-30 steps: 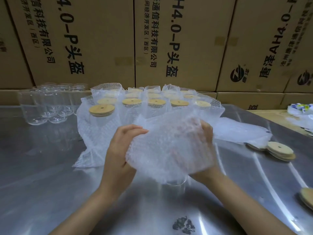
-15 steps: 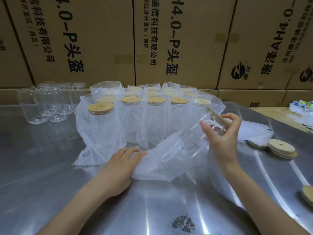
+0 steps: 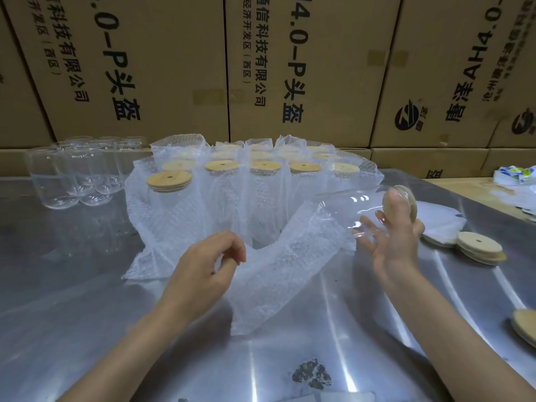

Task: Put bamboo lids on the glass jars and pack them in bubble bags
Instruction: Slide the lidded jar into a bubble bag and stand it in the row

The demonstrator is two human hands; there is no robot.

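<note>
Item: glass jar point(image 3: 345, 210), clear, lying tilted on its side above the desk point(image 3: 87, 300), base end inside the mouth of a bubble bag point(image 3: 278, 274), lidded end toward the right. Bamboo lid point(image 3: 404, 203) fitted on its mouth.

Right hand point(image 3: 391, 242): holds the jar at its lidded end, thumb up across the face of the lid, the other fingers spread beneath the glass and only loosely curved. The jar sits directly against this hand, extending left from it.

Left hand point(image 3: 203, 271): fingers curled, thumb and fingertips pinching the near edge of the bubble bag at its left side. Well apart from the jar, with the length of the bag between them.

Bubble bag: runs from the left hand up and rightward to the jar; its lower corner rests on the desk.

Packed jars point(image 3: 232, 192): standing group behind the hands, each in a bubble bag with a bamboo lid showing at the top.

Bare jars point(image 3: 75, 178): unlidded cluster at the far left of the desk.

Loose lids point(image 3: 480, 248): small stack to the right of the right hand; further lid point(image 3: 526, 323) at the right edge.

Flat bags point(image 3: 441, 221): lying behind the right hand.

Cardboard cartons point(image 3: 174, 68): printed, stacked along the back.
</note>
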